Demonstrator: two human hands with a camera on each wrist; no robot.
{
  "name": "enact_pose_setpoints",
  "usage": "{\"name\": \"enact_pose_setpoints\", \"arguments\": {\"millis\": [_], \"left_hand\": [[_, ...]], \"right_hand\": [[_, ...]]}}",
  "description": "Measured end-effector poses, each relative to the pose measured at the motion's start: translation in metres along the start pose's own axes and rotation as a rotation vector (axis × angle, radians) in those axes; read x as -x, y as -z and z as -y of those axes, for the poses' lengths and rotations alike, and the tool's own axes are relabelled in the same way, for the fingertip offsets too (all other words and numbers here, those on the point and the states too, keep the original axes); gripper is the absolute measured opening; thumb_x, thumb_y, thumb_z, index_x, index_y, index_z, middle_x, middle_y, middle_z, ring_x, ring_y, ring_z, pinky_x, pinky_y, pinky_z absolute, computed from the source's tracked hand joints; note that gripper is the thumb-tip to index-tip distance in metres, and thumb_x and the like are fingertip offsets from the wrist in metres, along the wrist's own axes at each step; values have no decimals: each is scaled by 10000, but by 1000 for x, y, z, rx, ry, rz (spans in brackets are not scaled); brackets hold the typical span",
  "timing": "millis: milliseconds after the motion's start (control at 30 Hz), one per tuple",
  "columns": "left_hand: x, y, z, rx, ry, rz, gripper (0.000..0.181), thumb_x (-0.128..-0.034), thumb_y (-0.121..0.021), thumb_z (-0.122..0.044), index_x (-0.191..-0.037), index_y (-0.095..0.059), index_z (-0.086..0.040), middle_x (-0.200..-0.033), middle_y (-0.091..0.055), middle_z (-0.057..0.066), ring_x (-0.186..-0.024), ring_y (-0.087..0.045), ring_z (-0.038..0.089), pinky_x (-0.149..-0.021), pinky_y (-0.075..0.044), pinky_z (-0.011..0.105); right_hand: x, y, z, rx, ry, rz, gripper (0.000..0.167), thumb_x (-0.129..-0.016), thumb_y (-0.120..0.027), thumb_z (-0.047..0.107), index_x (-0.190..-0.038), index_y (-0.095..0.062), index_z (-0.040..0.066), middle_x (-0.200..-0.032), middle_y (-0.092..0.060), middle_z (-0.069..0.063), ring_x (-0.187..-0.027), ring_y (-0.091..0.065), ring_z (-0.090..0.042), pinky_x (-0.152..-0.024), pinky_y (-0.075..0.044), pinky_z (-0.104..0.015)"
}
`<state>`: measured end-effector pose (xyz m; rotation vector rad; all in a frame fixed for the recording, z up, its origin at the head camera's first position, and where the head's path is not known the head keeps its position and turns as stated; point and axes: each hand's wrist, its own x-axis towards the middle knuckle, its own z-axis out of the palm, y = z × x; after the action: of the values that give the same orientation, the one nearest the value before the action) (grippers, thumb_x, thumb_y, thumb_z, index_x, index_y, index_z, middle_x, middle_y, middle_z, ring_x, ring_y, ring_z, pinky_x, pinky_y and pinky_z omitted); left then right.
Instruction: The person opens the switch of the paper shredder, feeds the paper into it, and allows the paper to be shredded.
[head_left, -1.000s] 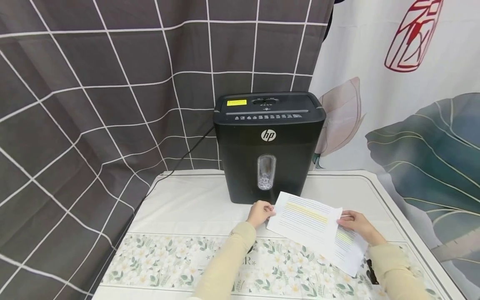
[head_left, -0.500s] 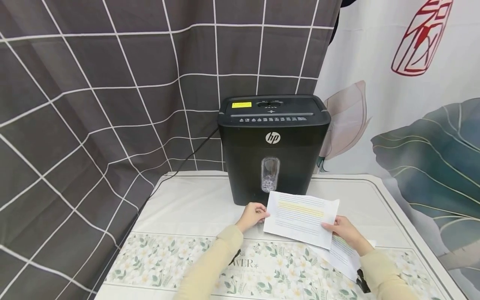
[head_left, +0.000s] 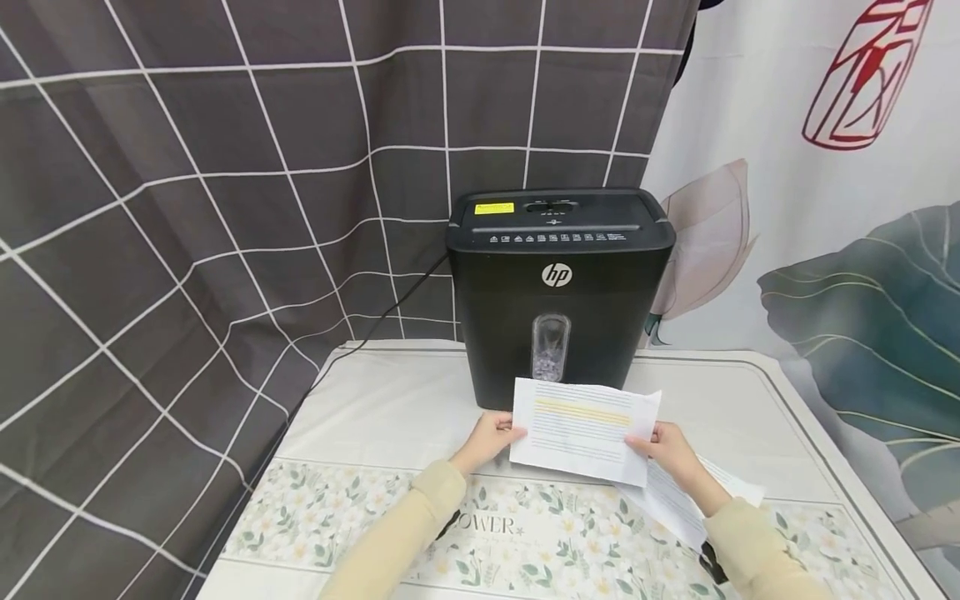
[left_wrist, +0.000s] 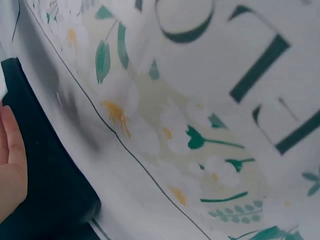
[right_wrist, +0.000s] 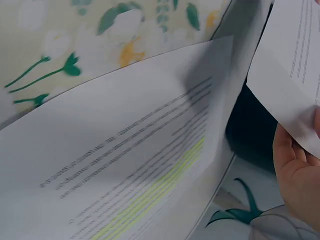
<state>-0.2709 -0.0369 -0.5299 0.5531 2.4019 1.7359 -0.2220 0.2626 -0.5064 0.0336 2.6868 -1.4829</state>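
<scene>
Between the two hands a printed sheet of paper (head_left: 581, 446) with yellow highlighted lines is held up in front of the shredder. My left hand (head_left: 486, 440) pinches its left edge; the left wrist view catches only part of that hand (left_wrist: 11, 160). At the sheet's right edge my right hand (head_left: 671, 454) grips it between thumb and fingers, as the right wrist view shows too. A second printed sheet (right_wrist: 125, 145), also highlighted, lies on the table beneath the right wrist. Behind the held sheet stands a black HP paper shredder (head_left: 510, 317), its slot on top and paper scraps behind its small window.
A white tablecloth with a floral band (head_left: 330, 517) covers the table. The shredder's black power cord (head_left: 390, 310) runs off to the left. A dark grid curtain (head_left: 225, 208) and a white patterned curtain (head_left: 750, 275) hang behind and beside the table.
The upper sheet has come away from the lower one, moving left and levelling out before the shredder. The right hand has shifted left with it; the lower sheet stays on the table.
</scene>
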Motion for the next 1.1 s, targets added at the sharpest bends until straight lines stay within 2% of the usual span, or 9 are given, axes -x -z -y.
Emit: {"name": "enact_pose_setpoints", "arguments": {"millis": [100,200,267,367,500,633,767,900,1100], "left_hand": [[7,6,-16,-9,-9,9,220,-871,-622,-24,-992,-636,159,-912,-680,302,-792,-687,386,-661,-578,298],[10,14,-28,-3,17,1,199,-856,-635,-15,-921,-640,174,-860,-673,321,-754,-672,417,-637,-572,328],[10,20,-29,0,34,14,199,-852,-641,-17,-909,-640,174,-852,-676,314,-746,-677,400,-640,-574,321],[5,26,-18,10,68,35,218,-850,-654,-40,-926,-645,165,-878,-682,302,-776,-689,368,-673,-579,310],[-1,31,-1,-18,109,52,245,-849,-672,-91,-980,-665,115,-938,-698,256,-819,-700,308,-705,-576,294],[-3,35,3,-39,122,51,253,-840,-687,-113,-991,-677,90,-958,-705,227,-826,-703,266,-698,-570,271],[-4,42,-7,-37,103,42,245,-833,-692,-109,-978,-681,87,-952,-707,224,-791,-701,223,-680,-564,258],[-6,49,-19,-52,71,26,235,-828,-694,-103,-964,-681,88,-932,-711,216,-729,-678,143,-660,-553,247],[-7,55,-36,-45,11,2,215,-830,-684,-75,-952,-683,101,-924,-702,245,-754,-697,207,-672,-550,225]], "right_hand": [[-2,-2,7,2,24,-9,347,-890,-626,107,-1080,-577,-178,-964,-686,-264,-699,-637,-85,-613,-520,-202],[-4,-3,13,0,72,-23,354,-898,-614,95,-1116,-558,-179,-1015,-669,-291,-796,-700,-201,-664,-555,-218],[-4,-3,16,3,111,-38,340,-900,-605,68,-1133,-550,-175,-1041,-655,-307,-861,-704,-281,-692,-568,-232],[-5,-3,20,45,188,-57,304,-891,-608,36,-1101,-566,-180,-1015,-657,-315,-851,-697,-325,-677,-571,-242],[-7,-2,25,99,278,-68,251,-865,-633,14,-1032,-604,-171,-941,-680,-287,-776,-697,-282,-642,-559,-216],[-10,0,32,119,320,-61,226,-851,-651,12,-995,-625,-159,-896,-691,-262,-726,-690,-212,-630,-543,-187],[-11,6,40,132,300,-64,220,-852,-658,32,-987,-642,-141,-885,-699,-242,-688,-655,-94,-619,-515,-161],[-10,14,52,130,307,-72,217,-854,-656,35,-985,-644,-137,-870,-697,-235,-655,-614,-49,-598,-496,-164],[-5,23,69,128,330,-78,223,-856,-658,41,-988,-638,-138,-882,-690,-240,-652,-594,-10,-593,-497,-163]]}}
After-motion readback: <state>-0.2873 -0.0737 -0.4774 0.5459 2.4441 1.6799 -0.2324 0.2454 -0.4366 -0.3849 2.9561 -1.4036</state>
